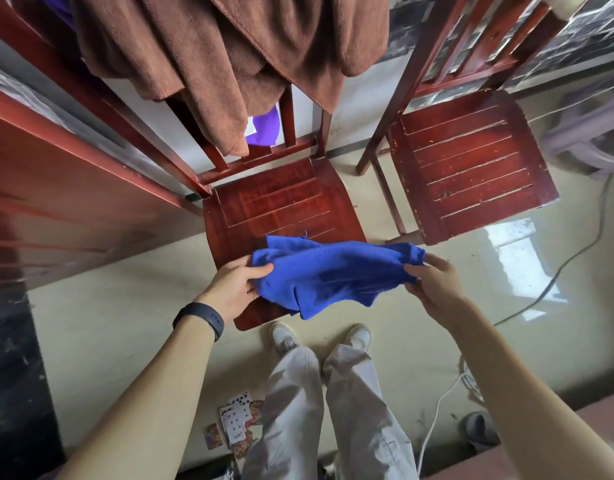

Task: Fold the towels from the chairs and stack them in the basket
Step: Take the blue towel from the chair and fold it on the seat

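A blue towel (pixel 333 275) hangs bunched between my two hands, just above the front edge of a red wooden chair seat (pixel 281 202). My left hand (pixel 234 285) grips its left end, thumb on top. My right hand (pixel 433 278) pinches its right end. A brown towel (pixel 229 57) is draped over that chair's backrest, and a bit of purple cloth (pixel 265 128) shows behind it. No basket is in view.
A second red wooden chair (pixel 471 164) stands to the right with a bare seat. A red wooden tabletop (pixel 56 202) is on the left. Playing cards (pixel 236 424) lie on the floor by my feet. A white cable (pixel 433 420) runs along the floor at right.
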The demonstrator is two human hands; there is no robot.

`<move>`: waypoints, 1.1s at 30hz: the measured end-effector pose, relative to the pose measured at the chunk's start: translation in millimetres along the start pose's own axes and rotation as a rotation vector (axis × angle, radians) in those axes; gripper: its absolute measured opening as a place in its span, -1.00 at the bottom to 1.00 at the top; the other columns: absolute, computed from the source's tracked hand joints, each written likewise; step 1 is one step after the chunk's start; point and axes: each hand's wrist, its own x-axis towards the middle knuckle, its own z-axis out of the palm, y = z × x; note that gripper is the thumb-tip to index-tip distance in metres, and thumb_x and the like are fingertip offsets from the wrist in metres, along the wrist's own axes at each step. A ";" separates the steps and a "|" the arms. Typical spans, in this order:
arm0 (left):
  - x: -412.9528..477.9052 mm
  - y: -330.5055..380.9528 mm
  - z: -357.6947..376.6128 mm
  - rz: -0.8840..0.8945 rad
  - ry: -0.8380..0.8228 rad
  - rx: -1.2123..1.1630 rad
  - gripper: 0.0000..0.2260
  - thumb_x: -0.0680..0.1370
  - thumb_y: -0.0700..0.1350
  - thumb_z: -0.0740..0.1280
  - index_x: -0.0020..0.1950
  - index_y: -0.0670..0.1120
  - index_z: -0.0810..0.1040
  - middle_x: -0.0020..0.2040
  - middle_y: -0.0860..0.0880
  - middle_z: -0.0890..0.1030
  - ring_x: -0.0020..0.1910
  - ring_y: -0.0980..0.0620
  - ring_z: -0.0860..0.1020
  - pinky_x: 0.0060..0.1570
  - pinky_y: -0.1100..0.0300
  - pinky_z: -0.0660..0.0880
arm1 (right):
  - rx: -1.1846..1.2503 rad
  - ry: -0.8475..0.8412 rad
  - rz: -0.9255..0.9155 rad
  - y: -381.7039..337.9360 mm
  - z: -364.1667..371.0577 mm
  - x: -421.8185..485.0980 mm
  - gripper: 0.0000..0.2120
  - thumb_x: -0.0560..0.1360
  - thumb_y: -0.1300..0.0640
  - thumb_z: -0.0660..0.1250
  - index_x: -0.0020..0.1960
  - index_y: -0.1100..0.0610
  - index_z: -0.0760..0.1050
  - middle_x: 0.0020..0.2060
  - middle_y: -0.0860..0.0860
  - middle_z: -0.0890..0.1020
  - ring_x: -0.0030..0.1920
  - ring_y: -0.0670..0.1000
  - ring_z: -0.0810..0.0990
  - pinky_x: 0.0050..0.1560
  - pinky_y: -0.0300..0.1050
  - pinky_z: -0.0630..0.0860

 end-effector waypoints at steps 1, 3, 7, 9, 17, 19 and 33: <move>-0.8 -0.9 -2.9 0.038 0.036 0.005 -0.77 0.55 -0.32 0.34 0.18 -0.16 0.63 0.13 -0.17 0.68 0.12 -0.12 0.64 0.12 0.07 0.55 | -0.123 0.069 -0.040 3.1 -2.4 2.4 -0.76 0.51 0.39 0.20 0.08 0.22 0.57 -0.18 0.13 0.60 -0.19 0.11 0.53 -0.22 -0.06 0.47; -1.6 -3.6 -9.2 0.099 0.130 0.078 -0.83 0.54 -0.31 0.38 0.07 -0.12 0.66 0.07 -0.16 0.69 0.09 -0.13 0.65 0.11 0.03 0.57 | -0.368 0.183 -0.108 8.8 -7.3 5.2 -0.80 0.52 0.30 0.21 0.06 0.20 0.57 -0.19 0.10 0.62 -0.17 0.18 0.58 -0.15 0.05 0.52; -7.8 -8.0 -13.0 0.142 0.240 0.175 -0.87 0.53 -0.25 0.43 0.00 -0.04 0.65 -0.05 -0.13 0.67 -0.01 -0.10 0.64 0.10 -0.02 0.57 | -0.380 0.259 -0.140 7.4 -8.3 -7.1 -0.89 0.54 0.14 0.25 -0.12 0.10 0.54 -0.24 0.09 0.63 -0.15 0.22 0.62 -0.04 0.21 0.60; -15.8 -9.3 -12.8 0.126 0.251 0.173 -0.80 0.51 -0.25 0.45 0.09 -0.03 0.61 -0.05 -0.06 0.68 -0.01 -0.10 0.65 0.03 -0.01 0.59 | -0.198 0.245 -0.165 6.1 -7.9 -20.5 -0.88 0.54 0.20 0.23 -0.11 0.05 0.52 -0.21 0.07 0.63 -0.16 0.13 0.61 -0.04 0.17 0.59; -74.3 -17.2 -27.0 -0.160 -0.080 0.405 -0.60 0.44 -0.36 0.48 0.21 -0.04 0.62 0.05 -0.09 0.60 -0.08 -0.03 0.61 0.07 0.10 0.56 | -0.319 0.270 -0.179 20.5 -25.4 -74.9 -0.63 0.42 0.31 0.09 -0.17 -0.01 0.61 -0.16 0.00 0.65 -0.11 0.11 0.57 -0.08 0.06 0.53; -87.8 -16.3 -30.7 -0.265 -0.141 0.563 -0.65 0.41 -0.34 0.51 0.13 -0.03 0.66 0.04 -0.07 0.64 -0.05 -0.01 0.61 0.10 0.12 0.56 | -0.434 0.245 -0.123 16.0 -31.0 -90.6 -0.66 0.44 0.31 0.10 -0.24 0.05 0.61 -0.18 0.02 0.65 -0.14 0.09 0.54 -0.15 -0.03 0.46; -12.3 63.7 -27.6 0.395 0.307 0.685 -0.74 0.42 -0.17 0.54 -0.04 0.17 0.66 -0.07 0.16 0.66 0.01 0.12 0.60 0.13 0.21 0.49 | -0.401 0.268 -0.260 -57.8 22.9 -21.3 -0.64 0.44 0.27 0.12 0.05 -0.07 0.53 -0.02 0.00 0.63 0.04 0.11 0.57 0.11 0.01 0.52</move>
